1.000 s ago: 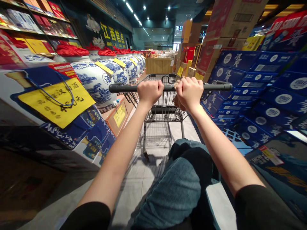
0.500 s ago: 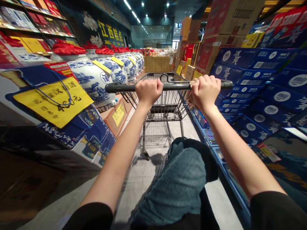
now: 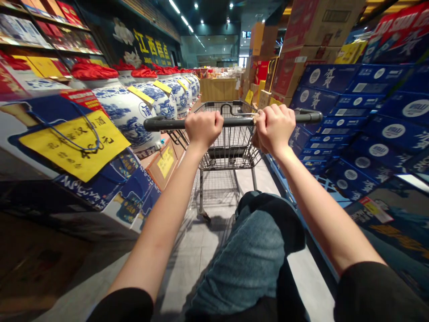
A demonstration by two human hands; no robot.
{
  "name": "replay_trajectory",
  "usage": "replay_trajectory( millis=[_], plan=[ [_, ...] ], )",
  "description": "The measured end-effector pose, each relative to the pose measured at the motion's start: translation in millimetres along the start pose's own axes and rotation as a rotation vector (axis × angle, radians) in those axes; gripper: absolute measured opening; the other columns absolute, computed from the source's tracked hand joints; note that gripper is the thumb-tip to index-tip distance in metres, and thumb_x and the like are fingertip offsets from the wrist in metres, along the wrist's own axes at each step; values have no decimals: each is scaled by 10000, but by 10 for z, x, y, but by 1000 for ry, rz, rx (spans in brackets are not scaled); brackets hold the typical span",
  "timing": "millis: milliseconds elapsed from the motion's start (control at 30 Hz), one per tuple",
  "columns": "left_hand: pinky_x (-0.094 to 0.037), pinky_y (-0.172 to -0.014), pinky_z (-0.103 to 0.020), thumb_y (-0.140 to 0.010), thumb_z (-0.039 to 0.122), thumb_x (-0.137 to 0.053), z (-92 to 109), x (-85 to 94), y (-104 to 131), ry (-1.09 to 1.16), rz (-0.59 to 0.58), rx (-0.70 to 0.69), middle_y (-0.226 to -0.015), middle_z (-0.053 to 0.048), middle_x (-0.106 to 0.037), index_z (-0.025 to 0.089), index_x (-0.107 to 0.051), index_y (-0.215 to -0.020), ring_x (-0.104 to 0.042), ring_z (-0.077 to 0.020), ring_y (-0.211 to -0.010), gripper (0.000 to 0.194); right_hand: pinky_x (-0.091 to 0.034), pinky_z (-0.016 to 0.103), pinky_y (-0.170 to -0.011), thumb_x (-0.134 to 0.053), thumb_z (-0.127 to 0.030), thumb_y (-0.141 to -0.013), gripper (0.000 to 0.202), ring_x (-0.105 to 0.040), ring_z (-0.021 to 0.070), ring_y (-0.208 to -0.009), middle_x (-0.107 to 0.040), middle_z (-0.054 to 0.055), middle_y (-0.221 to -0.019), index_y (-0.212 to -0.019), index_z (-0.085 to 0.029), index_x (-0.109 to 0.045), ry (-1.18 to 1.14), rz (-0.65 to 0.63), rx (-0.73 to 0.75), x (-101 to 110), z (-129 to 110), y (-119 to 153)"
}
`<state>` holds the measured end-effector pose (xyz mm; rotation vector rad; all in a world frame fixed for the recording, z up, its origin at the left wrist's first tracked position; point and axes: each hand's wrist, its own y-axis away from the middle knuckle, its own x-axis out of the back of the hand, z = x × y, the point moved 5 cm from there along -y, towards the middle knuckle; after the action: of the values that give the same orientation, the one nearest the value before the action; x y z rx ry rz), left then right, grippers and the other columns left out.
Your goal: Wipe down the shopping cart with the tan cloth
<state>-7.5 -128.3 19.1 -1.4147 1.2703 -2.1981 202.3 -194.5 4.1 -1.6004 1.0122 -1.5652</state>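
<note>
A dark handlebar [image 3: 167, 124] runs across the near end of a wire shopping cart [image 3: 231, 152]. My left hand [image 3: 203, 129] is wrapped round the bar left of its middle, knuckles up. Right of the middle, my right hand [image 3: 275, 127] also grips the bar, with a bit of tan string or paper by its thumb and something brownish partly hidden under the palm. Through the wires of the cart basket the pale floor shows. My bent knee in blue jeans [image 3: 254, 250] is below and behind the cart.
On the left stand blue-and-white jars [image 3: 124, 107] with red cloth tops and a gift box bearing a yellow sign [image 3: 77, 147]. Blue cartons [image 3: 351, 103] are stacked on the right, beside tall brown boxes [image 3: 311, 58]. A wooden counter [image 3: 217, 89] stands ahead.
Both hands and the handlebar have shifted slightly left in view, my right hand most. More of the bar's right end shows. Both hands remain closed on it.
</note>
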Motion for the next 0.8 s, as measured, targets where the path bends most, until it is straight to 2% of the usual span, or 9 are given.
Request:
replay_trajectory(
  millis=[67, 100, 200, 300, 433, 500, 567, 667, 800],
  plan=[
    [-418, -830, -440, -986, 423, -279, -48, 28, 12, -5, -12, 5, -894, -168, -748, 171, -753, -879, -661, -295, -891, 548, -373, 416, -820, -359, -398, -991, 357, -577, 288, -945, -677, 115, -893, -831, -218, -623, -8, -86, 41, 101, 184, -23],
    [-417, -833, -439, -985, 425, -282, -60, 35, 19, -3, -13, 8, -898, -169, -749, 172, -751, -875, -663, -294, -891, 545, -362, 405, -783, -360, -396, -986, 359, -571, 280, -895, -664, 115, -836, -792, -223, -607, -4, -92, 8, 162, 341, -35],
    [-412, -840, -434, -986, 425, -290, -38, 34, 35, 27, 21, 7, -887, -158, -752, 179, -746, -864, -661, -284, -889, 533, -324, 407, -745, -302, -353, -1001, 393, -541, 273, -840, -633, 136, -753, -739, -235, -569, 16, 16, -161, 282, 734, -55],
    [-408, -838, -433, -985, 417, -298, 8, 13, 35, 62, 63, 12, -863, -148, -753, 187, -744, -851, -655, -278, -884, 520, -320, 425, -783, -300, -331, -1001, 382, -541, 282, -891, -644, 151, -792, -742, -228, -561, 56, 75, -178, 220, 650, -28],
    [-407, -842, -431, -980, 401, -308, -21, 10, 28, 64, 43, 26, -862, -144, -750, 192, -750, -861, -657, -277, -888, 504, -349, 434, -827, -331, -354, -986, 325, -563, 301, -968, -671, 139, -933, -822, -212, -573, 71, -7, -8, 160, 267, 42],
    [-411, -838, -428, -979, 408, -311, -46, 33, 30, 55, 35, 2, -851, -140, -748, 196, -754, -870, -658, -279, -890, 503, -359, 427, -831, -348, -370, -975, 293, -569, 294, -974, -673, 136, -955, -814, -221, -543, 67, -71, 64, 213, 272, 70],
    [-415, -827, -429, -979, 416, -306, -57, 51, 37, 34, 27, -18, -852, -145, -748, 195, -759, -872, -661, -285, -885, 515, -358, 422, -813, -346, -370, -960, 275, -571, 279, -924, -664, 138, -897, -750, -238, -465, 66, -79, 37, 301, 459, 63],
    [-418, -806, -426, -983, 416, -295, -40, 61, 47, 12, 42, -24, -860, -149, -754, 197, -762, -865, -667, -284, -869, 529, -356, 413, -750, -315, -382, -940, 276, -537, 246, -786, -593, 121, -759, -690, -263, -320, -49, 68, -126, 430, 849, -39],
    [-421, -787, -422, -982, 417, -302, -3, 56, 48, 20, 72, -34, -831, -137, -757, 209, -760, -846, -667, -278, -850, 521, -356, 383, -650, -95, -379, -953, 280, -422, 189, -631, -436, 55, -672, -717, -281, -208, -355, 488, -408, 582, 1204, -171]
  ],
)
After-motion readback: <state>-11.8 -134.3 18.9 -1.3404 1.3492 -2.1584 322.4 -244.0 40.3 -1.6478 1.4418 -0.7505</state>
